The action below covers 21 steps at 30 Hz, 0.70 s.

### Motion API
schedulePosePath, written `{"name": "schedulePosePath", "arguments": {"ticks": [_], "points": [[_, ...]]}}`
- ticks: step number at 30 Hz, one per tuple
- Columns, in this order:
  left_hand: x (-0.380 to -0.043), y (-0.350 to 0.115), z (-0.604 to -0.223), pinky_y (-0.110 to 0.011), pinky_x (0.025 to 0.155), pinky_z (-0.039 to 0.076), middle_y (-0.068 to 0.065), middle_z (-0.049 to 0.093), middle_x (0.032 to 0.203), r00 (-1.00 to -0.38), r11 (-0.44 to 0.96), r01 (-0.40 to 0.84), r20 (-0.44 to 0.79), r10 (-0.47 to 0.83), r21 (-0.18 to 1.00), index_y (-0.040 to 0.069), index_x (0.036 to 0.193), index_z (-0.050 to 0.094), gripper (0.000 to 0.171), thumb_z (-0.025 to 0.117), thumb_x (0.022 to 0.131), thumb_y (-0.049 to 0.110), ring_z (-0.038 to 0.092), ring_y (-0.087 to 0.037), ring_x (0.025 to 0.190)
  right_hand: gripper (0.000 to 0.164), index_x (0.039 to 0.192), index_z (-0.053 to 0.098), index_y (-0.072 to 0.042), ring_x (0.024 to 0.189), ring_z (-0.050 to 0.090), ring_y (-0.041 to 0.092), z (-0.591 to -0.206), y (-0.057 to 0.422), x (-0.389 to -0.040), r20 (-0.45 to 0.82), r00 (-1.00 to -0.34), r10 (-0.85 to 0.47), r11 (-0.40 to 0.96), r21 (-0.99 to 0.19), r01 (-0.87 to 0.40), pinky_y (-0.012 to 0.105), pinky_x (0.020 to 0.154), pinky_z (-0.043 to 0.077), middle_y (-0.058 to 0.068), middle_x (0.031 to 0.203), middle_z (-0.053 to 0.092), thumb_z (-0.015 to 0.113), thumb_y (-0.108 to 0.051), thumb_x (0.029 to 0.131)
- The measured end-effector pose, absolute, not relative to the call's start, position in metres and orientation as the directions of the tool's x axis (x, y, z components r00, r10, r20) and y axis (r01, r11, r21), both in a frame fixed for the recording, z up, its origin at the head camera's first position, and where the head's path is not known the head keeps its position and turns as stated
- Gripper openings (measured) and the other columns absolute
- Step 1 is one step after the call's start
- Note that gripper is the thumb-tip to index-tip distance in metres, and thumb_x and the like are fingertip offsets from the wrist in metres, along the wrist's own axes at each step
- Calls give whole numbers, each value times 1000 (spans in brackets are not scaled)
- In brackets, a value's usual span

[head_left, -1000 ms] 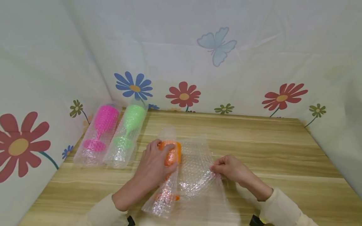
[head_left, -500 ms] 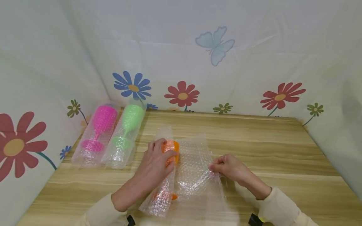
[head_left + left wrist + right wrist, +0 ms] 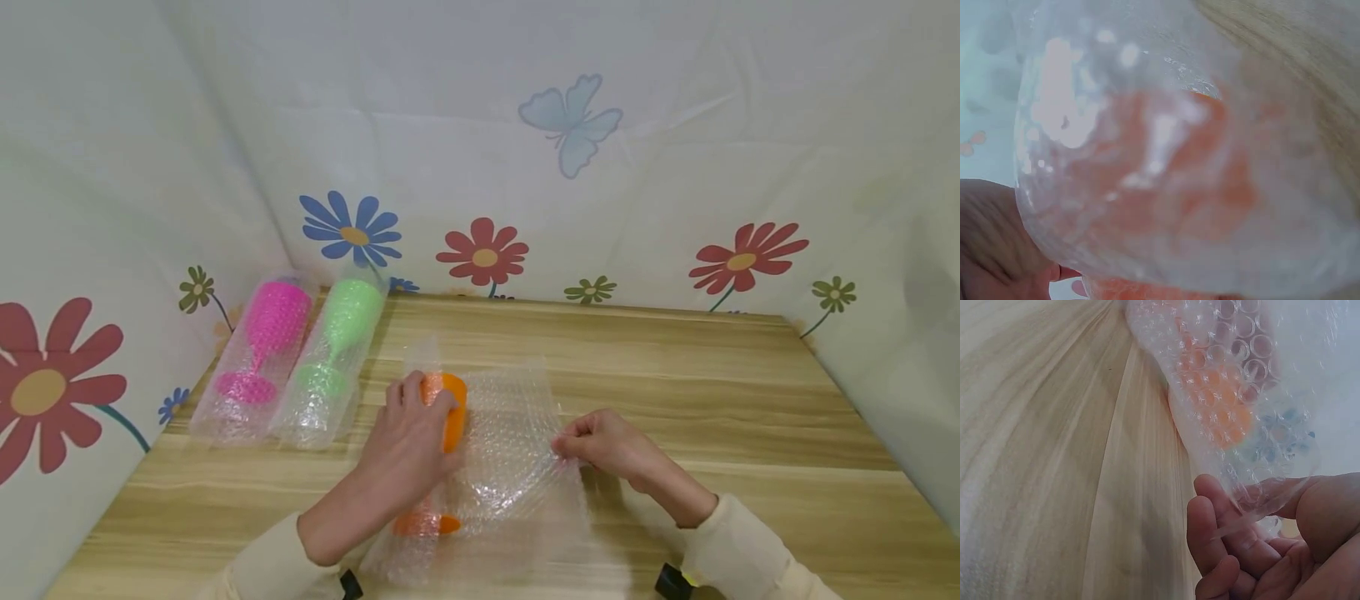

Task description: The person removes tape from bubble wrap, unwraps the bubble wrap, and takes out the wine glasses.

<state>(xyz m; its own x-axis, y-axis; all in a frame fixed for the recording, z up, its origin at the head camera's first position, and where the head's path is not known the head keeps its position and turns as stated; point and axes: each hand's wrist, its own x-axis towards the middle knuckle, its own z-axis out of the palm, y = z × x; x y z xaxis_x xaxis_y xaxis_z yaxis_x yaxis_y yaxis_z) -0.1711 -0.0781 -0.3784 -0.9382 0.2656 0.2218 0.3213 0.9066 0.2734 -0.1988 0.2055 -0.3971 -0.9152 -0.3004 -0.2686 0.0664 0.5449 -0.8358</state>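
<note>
An orange plastic goblet [image 3: 454, 415] lies on its side, its left part covered by bubble wrap [image 3: 506, 425] and its right part bare. My left hand [image 3: 408, 454] grips the goblet's bowl through the wrap, fingers over the top and thumb on the near right side. The stem is mostly hidden by that hand; the foot shows below it. At the sheet's right edge, my right hand [image 3: 611, 450] pinches the bubble wrap between thumb and fingers and holds it raised. Through the sheet in the right wrist view, the goblet [image 3: 1229, 422] shows blurred orange.
Two goblets wrapped in bubble wrap, one pink [image 3: 277, 317] and one green [image 3: 351, 317], lie side by side at the table's left back. A flower-printed cloth [image 3: 645, 167] stands behind and beside the wooden table [image 3: 712, 383].
The goblet has turned and shifted a little left under my left hand, and more bare orange shows at its right. My right hand has stayed nearly in place, holding the wrap's edge.
</note>
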Motion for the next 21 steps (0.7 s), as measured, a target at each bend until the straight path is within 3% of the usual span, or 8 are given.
{"name": "schedulePosePath", "arguments": {"ticks": [4,15,21], "points": [[-170,-81,-379,-48,78,53,-29,44,132,-930,906,333,251,269,261,9,114,63,48,91,78,22,48,-46,109,25,78,68,-7,60,39,11,-396,205,-200,-290,-908,-302,535,-840,91,24,54,29,-6,65,48,72,-22,97],[-169,-84,-378,-41,67,51,-27,46,128,-933,922,325,229,277,210,10,115,63,49,92,79,26,49,-42,102,32,75,65,-9,58,38,10,-395,201,-203,-313,-896,-315,489,-863,129,24,53,31,-7,61,44,68,-29,100],[-168,-87,-377,-43,70,49,-24,54,110,-927,937,317,256,274,145,8,112,60,50,91,78,27,52,-36,86,28,77,67,-6,61,42,12,-396,198,-202,-298,-906,-300,483,-866,125,25,53,35,-6,67,53,70,-23,99]]}}
